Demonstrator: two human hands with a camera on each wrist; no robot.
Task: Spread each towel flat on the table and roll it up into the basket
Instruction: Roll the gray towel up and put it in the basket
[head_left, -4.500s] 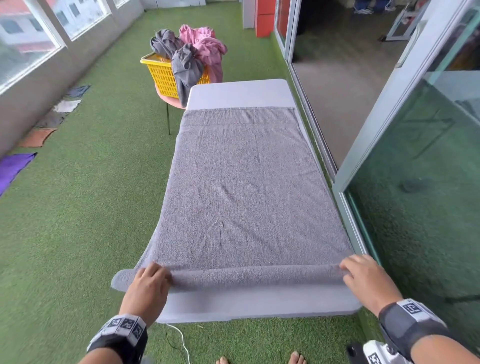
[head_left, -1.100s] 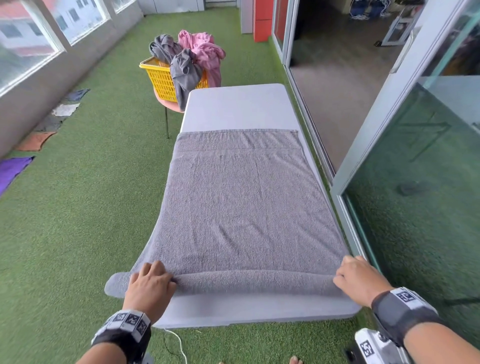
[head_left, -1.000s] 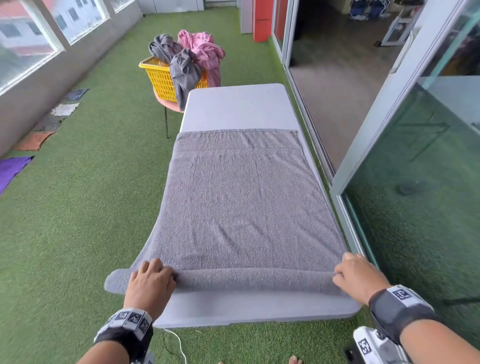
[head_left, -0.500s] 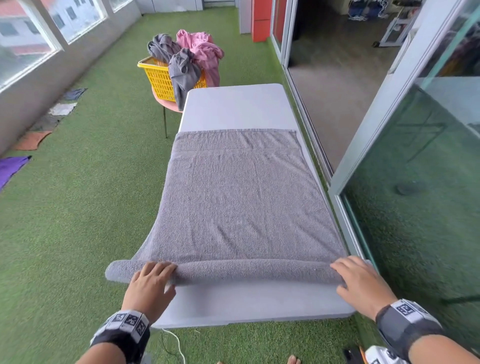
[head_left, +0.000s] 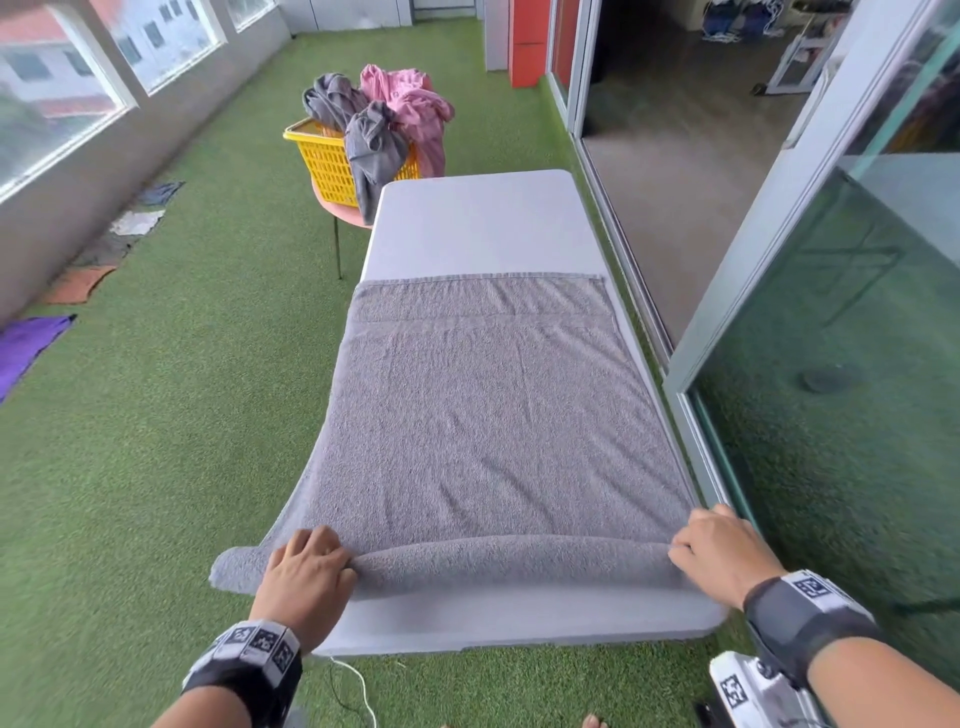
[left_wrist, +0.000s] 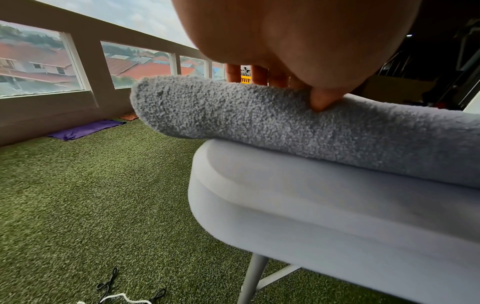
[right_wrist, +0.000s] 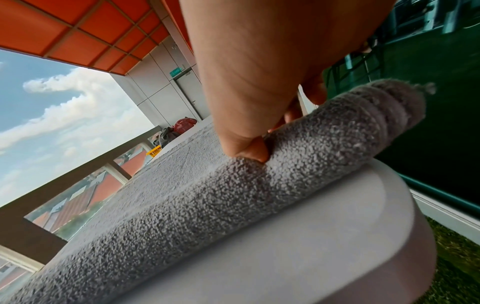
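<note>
A grey towel (head_left: 483, 415) lies spread along the white table (head_left: 483, 228), its near end wound into a roll (head_left: 509, 561) close to the table's front edge. My left hand (head_left: 306, 571) grips the roll's left part, fingers curled over the top and thumb pressed into the near side (left_wrist: 322, 102). The roll's left end (left_wrist: 161, 102) sticks out past the table's corner. My right hand (head_left: 719, 551) grips the roll's right end, thumb dug into the terry (right_wrist: 252, 152). A yellow basket (head_left: 332, 161) stands beyond the table's far left corner.
Grey and pink cloths (head_left: 395, 114) are heaped in the basket, which sits on a small pink stool (head_left: 343, 213). A glass sliding door (head_left: 831, 312) runs close along the table's right side. Cloths (head_left: 31, 343) lie on the green turf by the left wall. A white cord (head_left: 358, 686) trails below the table.
The roll has grown thicker as both hands turned it, and the towel's far edge has drawn nearer, baring more of the table's far end. Both hands went from flat back to gripping.
</note>
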